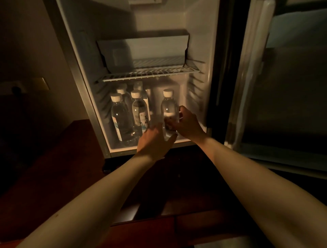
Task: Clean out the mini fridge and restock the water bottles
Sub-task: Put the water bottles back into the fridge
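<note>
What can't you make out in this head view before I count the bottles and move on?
- Lower part of the right-hand bottle: covered by the right hand and left hand.
- Rear bottles: hidden behind the front bottles, so the full count is uncertain.
- Label text: too dim and small to read.
- Fridge top: cut off by the frame edge.
- Door shelves: too dark to tell contents.

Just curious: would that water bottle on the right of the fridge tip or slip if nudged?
The right-hand water bottle is tall and narrow, so a high push would probably tip it. It looks full, so likely heavy for its size. Its smooth clear wall may be slippery.
</note>
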Tool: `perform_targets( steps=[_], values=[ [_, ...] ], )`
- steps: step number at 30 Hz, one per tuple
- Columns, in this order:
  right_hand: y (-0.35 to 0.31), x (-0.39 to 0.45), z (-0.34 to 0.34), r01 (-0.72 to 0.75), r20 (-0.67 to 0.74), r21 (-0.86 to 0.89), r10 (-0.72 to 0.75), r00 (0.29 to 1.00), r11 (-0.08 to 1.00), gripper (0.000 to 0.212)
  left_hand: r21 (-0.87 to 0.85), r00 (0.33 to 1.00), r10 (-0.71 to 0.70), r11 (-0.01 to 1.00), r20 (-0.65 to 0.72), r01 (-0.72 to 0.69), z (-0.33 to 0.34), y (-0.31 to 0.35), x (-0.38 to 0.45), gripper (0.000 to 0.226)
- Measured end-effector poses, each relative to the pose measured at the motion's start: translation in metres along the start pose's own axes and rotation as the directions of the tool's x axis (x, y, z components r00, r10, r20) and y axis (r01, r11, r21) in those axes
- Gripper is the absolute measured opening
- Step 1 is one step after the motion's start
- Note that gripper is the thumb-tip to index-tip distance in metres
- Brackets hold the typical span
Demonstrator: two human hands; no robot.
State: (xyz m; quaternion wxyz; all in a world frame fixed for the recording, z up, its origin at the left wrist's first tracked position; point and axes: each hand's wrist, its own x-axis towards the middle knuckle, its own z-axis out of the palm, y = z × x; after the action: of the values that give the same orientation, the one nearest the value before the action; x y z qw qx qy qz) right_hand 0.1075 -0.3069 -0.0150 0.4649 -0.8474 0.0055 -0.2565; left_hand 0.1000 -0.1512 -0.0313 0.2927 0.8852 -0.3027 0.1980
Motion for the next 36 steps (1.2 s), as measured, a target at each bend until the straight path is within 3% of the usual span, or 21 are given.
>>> perform_targets(
  steps=[6,12,18,22,28,33,36],
  values=[
    [0.013,0.032,0.028,-0.013,-0.025,0.051,0.014,1.000,0.999,0.045,0.319,0.998,0.067,0.946,0.000,-0.063,0.000,-0.017,-0.008,0.052],
    [0.012,0.063,0.053,-0.089,0.024,0.093,0.087,0.996,0.992,0.048,0.361,0.998,0.060,0.930,0.035,-0.069,-0.004,-0.031,-0.005,0.051],
    [0.012,0.072,0.058,-0.113,0.107,0.018,0.111,0.988,0.993,0.034,0.360,0.998,0.060,0.930,0.034,-0.068,-0.003,-0.035,-0.003,0.051],
    [0.019,0.061,0.059,-0.114,0.221,-0.091,0.132,0.966,0.989,0.033,0.368,0.996,0.082,0.926,0.028,-0.087,-0.003,-0.035,-0.006,0.052],
    [0.017,0.017,0.039,0.043,0.192,-0.252,0.006,0.981,0.967,0.037,0.412,0.997,0.066,0.908,0.044,-0.079,-0.011,-0.030,-0.017,0.049],
    [0.006,-0.013,0.020,0.044,0.264,-0.485,0.099,0.960,0.873,0.057,0.441,0.998,0.025,0.896,0.063,-0.050,-0.027,-0.019,-0.032,0.056],
    [-0.001,-0.025,0.011,0.028,0.264,-0.527,0.132,0.955,0.849,0.062,0.456,0.993,-0.053,0.890,0.104,0.000,-0.040,-0.008,-0.044,0.062]
  ],
)
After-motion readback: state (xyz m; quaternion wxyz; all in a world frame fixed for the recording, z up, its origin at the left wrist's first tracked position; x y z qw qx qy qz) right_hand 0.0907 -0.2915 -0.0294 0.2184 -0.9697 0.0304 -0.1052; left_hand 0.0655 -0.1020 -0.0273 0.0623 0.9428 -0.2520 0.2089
